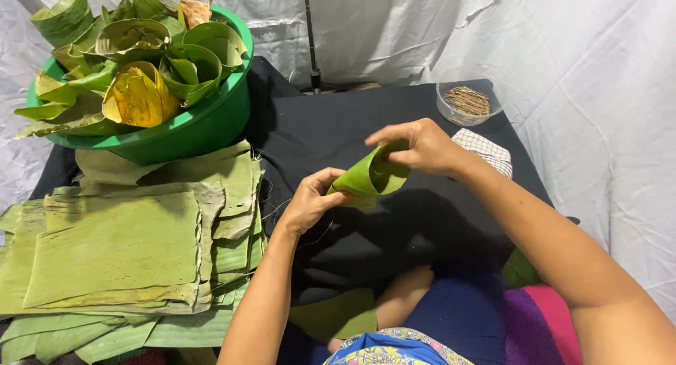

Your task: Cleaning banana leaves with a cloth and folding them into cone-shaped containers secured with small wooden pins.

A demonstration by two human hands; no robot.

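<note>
Head view looks down on your table [394, 224], draped in black cloth, with white sheeting hung behind and to your right. To your left, the biggest thing on it is the stack of flat banana leaf sheets [120, 252], cut roughly square, piled layer on layer with frayed edges, reaching from the near edge up to the basin. Behind that stack sits the green basin [204, 126], heaped with finished leaf cones [141, 62]; most are green, one near the front has gone yellow. A thin dark pole [310, 34] stands upright behind the table, against the sheeting.

At the far right corner of the table you have a small clear bowl [468, 101] holding thin brown sticks, and just this side of it a checked cloth [486, 150], partly hidden by your right wrist.

Over the middle of the table, held above the black cloth, is the leaf cone [370, 176] you are shaping, a single bright green piece curled over. Your right hand [419, 145] grips its upper edge, fingers curled over the top and closed on the leaf. Your left hand [310, 202] pinches the lower left tip between thumb and fingers.
</note>
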